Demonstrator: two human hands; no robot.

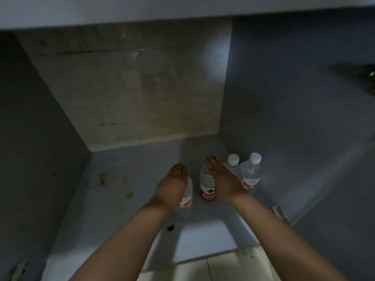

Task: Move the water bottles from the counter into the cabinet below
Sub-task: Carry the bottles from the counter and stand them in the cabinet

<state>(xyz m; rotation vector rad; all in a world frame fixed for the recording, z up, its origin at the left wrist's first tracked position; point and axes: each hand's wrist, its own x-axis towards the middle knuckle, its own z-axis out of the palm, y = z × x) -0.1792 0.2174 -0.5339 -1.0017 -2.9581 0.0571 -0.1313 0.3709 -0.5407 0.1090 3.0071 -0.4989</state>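
both arms reach down into the open cabinet [129, 159], a grey box with a pale, stained back panel [129, 88] and a grey floor marked by brownish spots on its left part. four water bottles stand upright on the cabinet floor, toward the right side.

the left hand [172, 185] has its fingers straight and together, palm turned toward the right, edge-on to the camera. its grip is apart, not clamped on anything. just behind and below it stands the nearest bottle [185, 201], clear with a red and white label, partly hidden by the hand and wrist; whether the palm touches it i cannot tell.

the right hand [222, 179] also shows straight, flat fingers, palm facing left, its grip likewise apart. the middle bottle [207, 185], with a red band low on its label, stands between the two hands, right against the right palm; its cap is hidden behind the fingertips.

behind the right hand, the third bottle [232, 163] shows its white cap and shoulder. just beside it on the right stands the fourth bottle [251, 175], white cap and red-marked label in full view, near the cabinet's right wall.

a metal hinge [279, 212] sits at the right front edge, another at the lower left. pale floor tiles [203, 268] show at the bottom.
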